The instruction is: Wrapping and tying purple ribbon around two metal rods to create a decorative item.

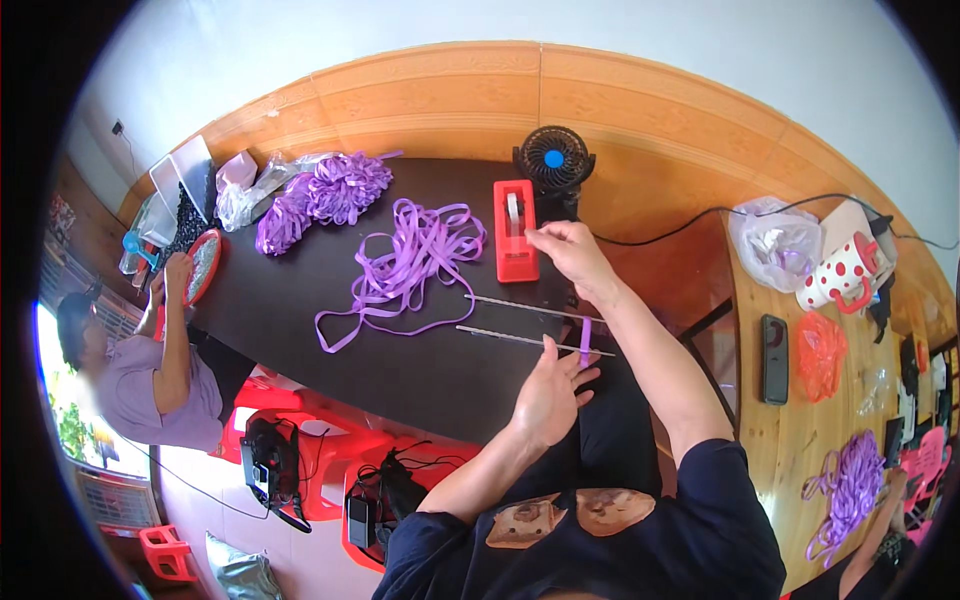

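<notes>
My right hand (575,255) is at the right side of a red tape dispenser (517,262) holding a roll of tape (513,212). Its thumb and fingertips are closed in a pinch; what they grip is too small to tell. Two thin metal rods (520,337) stick out side by side over the table's near right edge. A short band of purple ribbon (586,335) crosses both. Beside the band my left hand (550,395) has its fingers apart, thumb up near the closer rod, fingertips by the ribbon's lower end. Loose purple ribbon (415,260) lies tangled left of the rods.
Behind the dispenser stands a small black fan (555,158). Bundled purple ribbon (330,195) lies at the far left of the dark table (290,300). A co-worker (170,375) sits left, hands by a red-rimmed tray (204,265). A wooden table (770,480) at right bears a phone (774,360) and dotted cup (840,275).
</notes>
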`<state>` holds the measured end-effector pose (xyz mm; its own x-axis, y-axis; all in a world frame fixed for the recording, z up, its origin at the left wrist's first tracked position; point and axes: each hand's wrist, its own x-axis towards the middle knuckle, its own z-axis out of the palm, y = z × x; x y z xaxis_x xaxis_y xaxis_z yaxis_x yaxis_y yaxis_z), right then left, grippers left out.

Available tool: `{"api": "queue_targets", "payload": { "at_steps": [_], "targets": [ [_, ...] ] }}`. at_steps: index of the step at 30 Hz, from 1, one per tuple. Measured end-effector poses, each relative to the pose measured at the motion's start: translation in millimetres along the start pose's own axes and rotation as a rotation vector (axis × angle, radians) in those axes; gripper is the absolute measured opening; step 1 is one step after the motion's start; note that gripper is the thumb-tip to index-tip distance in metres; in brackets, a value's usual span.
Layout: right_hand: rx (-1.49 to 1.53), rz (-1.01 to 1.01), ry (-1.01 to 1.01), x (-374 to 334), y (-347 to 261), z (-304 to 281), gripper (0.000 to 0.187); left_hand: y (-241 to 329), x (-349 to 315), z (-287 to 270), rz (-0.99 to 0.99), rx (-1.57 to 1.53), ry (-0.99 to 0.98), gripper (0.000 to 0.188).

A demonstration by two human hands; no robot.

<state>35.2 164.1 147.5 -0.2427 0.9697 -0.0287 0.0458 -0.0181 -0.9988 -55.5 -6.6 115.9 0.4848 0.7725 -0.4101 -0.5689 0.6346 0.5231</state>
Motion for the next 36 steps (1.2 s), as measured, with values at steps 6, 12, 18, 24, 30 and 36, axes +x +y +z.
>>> {"api": "queue_targets", "payload": {
  "at_steps": [6,12,18,24,30,36],
  "targets": [
    [0.032,-0.01,0.217,15.5,19.9,29.3,0.02,0.2,0.3,1.2,0.003,0.011,-0.032,0.085],
    [0.235,-0.065,0.292,17.4,-2.0,37.6,0.008,-2.3,3.9,-1.9,0.009,0.013,-0.034,0.09],
    [0.227,-0.022,0.214,-20.9,-11.7,46.9,0.016,-6.4,7.3,-8.1,0.025,0.008,-0.037,0.089],
    [-0.014,-0.147,0.326,-29.1,24.2,50.8,0.019,-2.6,1.0,0.0,0.044,-0.033,-0.02,0.069],
    [-0.313,-0.057,0.392,-28.2,43.8,44.3,0.014,-3.1,0.2,2.4,0.067,-0.06,-0.022,0.064],
    [-0.808,0.009,0.24,-35.1,27.2,23.7,0.01,-7.7,5.5,-4.6,0.027,-0.038,-0.023,0.067]
  ]
}}
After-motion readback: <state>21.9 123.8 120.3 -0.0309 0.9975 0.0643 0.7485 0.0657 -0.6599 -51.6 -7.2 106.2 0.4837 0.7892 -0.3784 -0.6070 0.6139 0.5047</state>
